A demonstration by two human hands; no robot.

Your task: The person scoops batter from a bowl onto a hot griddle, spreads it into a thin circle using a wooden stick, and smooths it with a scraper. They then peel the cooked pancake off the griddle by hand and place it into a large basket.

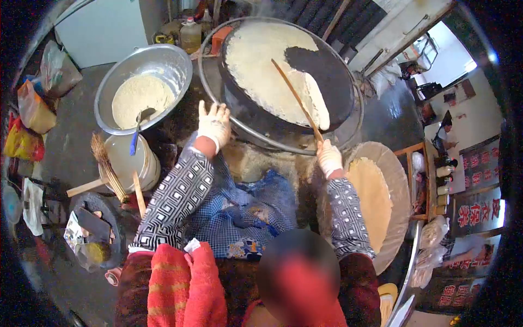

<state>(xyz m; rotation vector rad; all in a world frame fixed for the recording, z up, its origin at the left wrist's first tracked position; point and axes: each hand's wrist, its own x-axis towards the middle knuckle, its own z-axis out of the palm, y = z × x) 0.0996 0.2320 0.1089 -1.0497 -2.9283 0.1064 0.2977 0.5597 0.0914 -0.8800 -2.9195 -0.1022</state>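
My gloved right hand [329, 158] is closed round the handle end of a long wooden batter spreader [297, 97]. The spreader lies slantwise over pale batter [256, 54] on a large round black griddle [338, 82]. Batter covers the left and far part, while a dark bare patch shows at the right. At the lower right of that patch the batter edge forms a thick fold. My gloved left hand [214, 126] has its fingers spread at the metal ring [245, 131] around the griddle.
Left of the griddle stands a metal basin [182, 76] of batter with a blue-handled ladle [134, 140]. A white bucket [147, 169] and a straw brush [107, 163] are below it. Thin flatbreads [370, 196] lie on a round tray [400, 218] at my right. Another person [444, 136] is far right.
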